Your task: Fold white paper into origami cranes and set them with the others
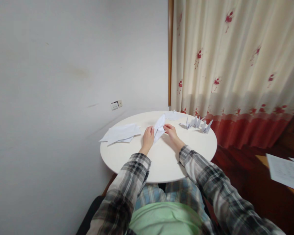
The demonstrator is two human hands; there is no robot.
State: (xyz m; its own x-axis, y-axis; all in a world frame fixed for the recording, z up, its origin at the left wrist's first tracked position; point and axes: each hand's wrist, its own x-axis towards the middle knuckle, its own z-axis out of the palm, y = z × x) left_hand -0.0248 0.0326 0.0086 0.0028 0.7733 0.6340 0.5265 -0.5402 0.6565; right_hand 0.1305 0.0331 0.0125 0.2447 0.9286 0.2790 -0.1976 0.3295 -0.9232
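A folded sheet of white paper [159, 126], narrow and pointed at its top, is held up just above the round table between both hands. My left hand [148, 137] pinches its left edge, thumb and fingers together. On the other side, my right hand [171, 131] grips the right edge with its fingertips. Several folded paper cranes [196, 123] stand at the right of the table. A stack of flat white sheets [122, 133] lies left of my hands.
The round white table [161, 169] stands close to the wall. More paper [173, 115] lies at its far edge. A curtain [222, 65] hangs behind to the right. Printed sheets [286, 171] rest on a wooden surface at the far right.
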